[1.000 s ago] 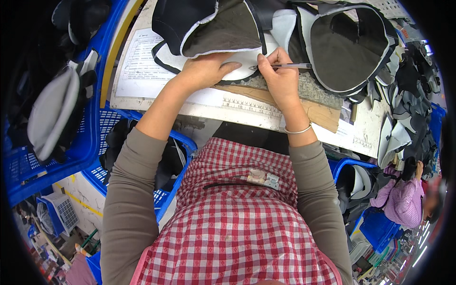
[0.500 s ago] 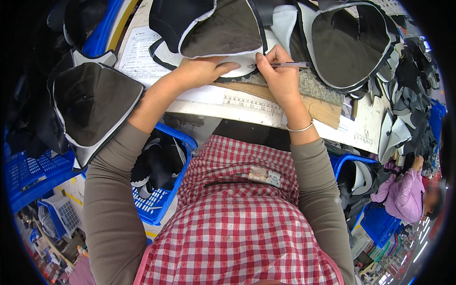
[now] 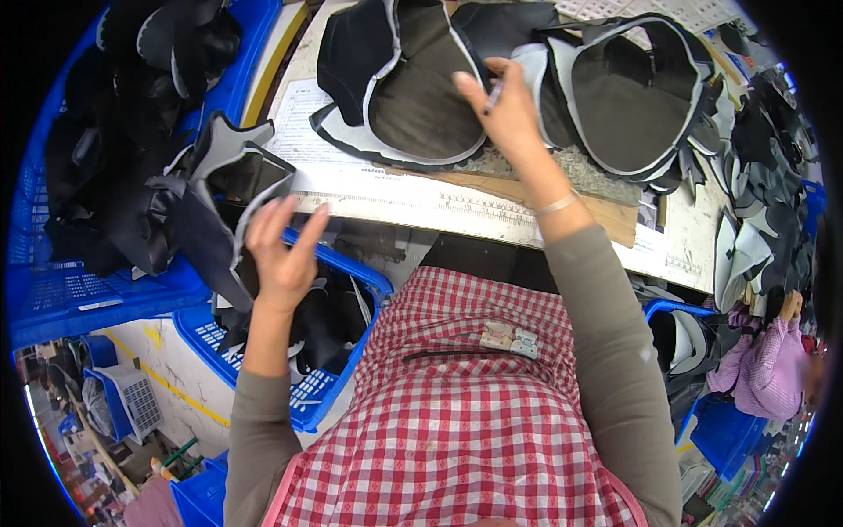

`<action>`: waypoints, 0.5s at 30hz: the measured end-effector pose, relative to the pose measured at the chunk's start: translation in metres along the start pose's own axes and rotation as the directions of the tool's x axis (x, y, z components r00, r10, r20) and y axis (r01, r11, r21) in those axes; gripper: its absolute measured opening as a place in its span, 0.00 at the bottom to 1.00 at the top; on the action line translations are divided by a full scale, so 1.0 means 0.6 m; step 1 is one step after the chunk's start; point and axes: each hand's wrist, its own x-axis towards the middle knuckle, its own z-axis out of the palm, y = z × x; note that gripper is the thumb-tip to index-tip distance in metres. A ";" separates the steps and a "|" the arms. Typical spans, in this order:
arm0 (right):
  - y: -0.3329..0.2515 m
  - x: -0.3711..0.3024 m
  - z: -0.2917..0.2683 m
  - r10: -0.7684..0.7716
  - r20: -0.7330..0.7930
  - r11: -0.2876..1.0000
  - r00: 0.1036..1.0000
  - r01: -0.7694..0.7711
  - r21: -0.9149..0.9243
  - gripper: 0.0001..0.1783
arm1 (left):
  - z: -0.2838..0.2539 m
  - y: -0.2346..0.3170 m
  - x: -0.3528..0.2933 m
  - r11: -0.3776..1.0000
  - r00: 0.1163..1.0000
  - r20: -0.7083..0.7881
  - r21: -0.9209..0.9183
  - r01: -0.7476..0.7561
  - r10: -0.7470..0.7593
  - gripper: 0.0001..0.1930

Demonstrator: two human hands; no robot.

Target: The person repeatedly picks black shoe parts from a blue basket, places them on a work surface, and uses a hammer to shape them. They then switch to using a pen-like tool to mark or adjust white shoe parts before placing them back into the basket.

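Note:
My left hand [image 3: 283, 263] is off the table's front left edge, fingers spread. Just beside and partly behind it is a black sewn piece [image 3: 211, 224] with grey edging, like a shoe upper; whether the fingertips touch it I cannot tell. My right hand [image 3: 514, 123] is closed on a slim pen [image 3: 494, 93], mostly hidden by the fingers. That hand is at the right edge of another such piece [image 3: 426, 97], which lies on the table with its dark lining up. A third lined piece [image 3: 628, 97] lies to the right.
A printed sheet [image 3: 303, 123], a ruler strip [image 3: 483, 207] and a brown wooden strip [image 3: 580, 207] lie on the table. Blue crates [image 3: 97, 303] with black pieces stand at the left, another crate [image 3: 347, 356] below the table edge. At far right a person [image 3: 764, 369] sits.
My left hand has left the middle piece and moved down and left, fingers spreading beside the left piece. My right hand, with the pen, has lifted off the white edge and moved up.

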 end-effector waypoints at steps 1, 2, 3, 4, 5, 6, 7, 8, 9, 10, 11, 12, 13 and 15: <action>-0.001 0.010 0.022 0.036 -0.007 0.999 0.999 -0.036 -0.038 0.43 | -0.016 -0.012 -0.011 0.993 1.000 0.005 0.112 0.030 -0.030 0.25; -0.005 0.021 0.041 0.049 -0.033 0.996 0.998 -0.051 -0.068 0.45 | -0.035 -0.026 -0.015 0.975 0.999 -0.022 0.219 0.041 -0.037 0.25; -0.013 0.034 0.058 0.133 -0.009 0.988 0.991 -0.133 -0.084 0.47 | -0.050 -0.039 -0.014 0.936 0.998 0.001 0.345 0.063 -0.068 0.26; -0.021 0.045 0.068 0.242 0.049 0.969 0.969 -0.238 -0.063 0.50 | -0.065 -0.050 -0.010 0.877 0.991 0.047 0.472 0.090 -0.127 0.26; -0.033 0.057 0.074 0.311 0.072 0.950 0.948 -0.312 0.009 0.48 | -0.083 -0.062 -0.004 0.883 0.976 0.049 0.438 0.171 -0.214 0.33; -0.047 0.065 0.076 0.371 0.092 0.923 0.924 -0.377 0.071 0.45 | -0.099 -0.072 0.003 0.865 0.960 0.026 0.441 0.239 -0.279 0.41; -0.063 0.074 0.074 0.311 0.148 0.944 0.939 -0.323 0.064 0.42 | -0.117 -0.080 0.007 0.869 0.941 0.032 0.395 0.297 -0.336 0.43; -0.080 0.082 0.069 0.305 0.203 0.950 0.930 -0.313 0.011 0.39 | -0.131 -0.088 0.008 0.856 0.903 0.069 0.356 0.375 -0.424 0.44; -0.099 0.084 0.066 0.166 0.160 0.985 0.973 -0.171 0.018 0.36 | -0.142 -0.093 0.007 0.856 0.895 0.086 0.344 0.386 -0.438 0.43; -0.119 0.086 0.060 0.053 0.120 0.998 0.991 -0.051 -0.023 0.32 | -0.151 -0.097 0.001 0.839 0.874 0.092 0.343 0.422 -0.477 0.42; -0.137 0.088 0.052 -0.016 0.109 1.000 0.994 0.017 -0.004 0.30 | -0.156 -0.098 -0.008 0.864 0.891 0.062 0.284 0.415 -0.449 0.38; -0.154 0.091 0.042 -0.086 0.111 0.996 0.990 0.087 -0.005 0.28 | -0.157 -0.096 -0.020 0.872 0.889 0.055 0.229 0.432 -0.455 0.36; -0.164 0.096 0.025 -0.142 0.158 0.990 0.977 0.141 0.019 0.30 | -0.155 -0.093 -0.034 0.877 0.887 0.036 0.173 0.449 -0.461 0.35; -0.170 0.120 -0.020 -0.123 0.030 0.992 0.992 0.122 0.036 0.29 | -0.140 -0.077 -0.066 0.874 0.875 0.015 0.066 0.481 -0.483 0.32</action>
